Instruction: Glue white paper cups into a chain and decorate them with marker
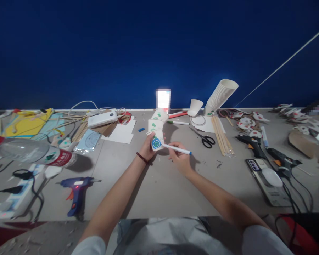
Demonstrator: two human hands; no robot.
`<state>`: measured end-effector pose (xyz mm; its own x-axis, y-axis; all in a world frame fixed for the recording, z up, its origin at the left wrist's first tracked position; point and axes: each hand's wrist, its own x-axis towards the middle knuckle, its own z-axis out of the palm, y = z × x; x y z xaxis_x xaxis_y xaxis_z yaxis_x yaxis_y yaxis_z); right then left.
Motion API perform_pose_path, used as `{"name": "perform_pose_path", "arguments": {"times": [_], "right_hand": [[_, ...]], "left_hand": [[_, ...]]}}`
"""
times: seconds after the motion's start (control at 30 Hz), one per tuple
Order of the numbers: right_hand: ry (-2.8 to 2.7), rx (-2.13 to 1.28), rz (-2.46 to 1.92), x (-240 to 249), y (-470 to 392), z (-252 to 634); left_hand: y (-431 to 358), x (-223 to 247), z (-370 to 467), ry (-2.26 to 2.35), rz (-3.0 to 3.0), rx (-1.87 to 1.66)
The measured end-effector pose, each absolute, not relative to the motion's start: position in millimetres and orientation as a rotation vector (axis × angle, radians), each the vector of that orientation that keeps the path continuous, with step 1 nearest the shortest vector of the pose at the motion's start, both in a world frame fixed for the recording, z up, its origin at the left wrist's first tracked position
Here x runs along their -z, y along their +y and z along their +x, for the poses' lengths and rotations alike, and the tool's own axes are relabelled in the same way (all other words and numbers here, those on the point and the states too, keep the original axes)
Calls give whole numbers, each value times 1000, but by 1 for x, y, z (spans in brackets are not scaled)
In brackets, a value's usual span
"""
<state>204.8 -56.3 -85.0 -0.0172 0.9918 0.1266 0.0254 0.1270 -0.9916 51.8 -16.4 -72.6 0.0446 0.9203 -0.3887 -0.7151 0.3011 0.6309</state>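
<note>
Head view, nearest first on my feed: blue glue gun [78,183] lies at left with a red light showing, barrel pointing away from the arms, likely for safety. Phone [278,197] at right, white rounded case [272,177] resting on it, both out of the elbow's way.

Centre: left hand [148,149] is wrapped round the nearest of the joined paper cups [156,126], thumb side left, fingertips showing right. I read that as bracing the cup against pen pressure. The cups run away from the wearer, green-spotted, near one angled so its blue-and-green circle [156,143] faces up at me. Right hand [180,159] pinches the white marker [178,149], fingers closed on the barrel, tip at the circle's edge; contact I can't tell.

Beyond: black scissors [207,141] and wooden sticks [222,136] right, probably parked within reach. Small blue piece [141,129] left of the cups, maybe the marker's cap. Farther, green-tipped marker [178,123], red marker [178,115], then a leaning cup stack [221,96], nested presumably to save room. Blue wall [159,53] behind.
</note>
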Motion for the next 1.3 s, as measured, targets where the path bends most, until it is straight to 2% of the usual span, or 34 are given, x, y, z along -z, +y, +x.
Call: {"name": "perform_pose_path", "arguments": {"times": [1.3], "right_hand": [[-1367,-1055,-1064,88,-61,205]], "left_hand": [[-17,73,54,873,315,-1262]]}}
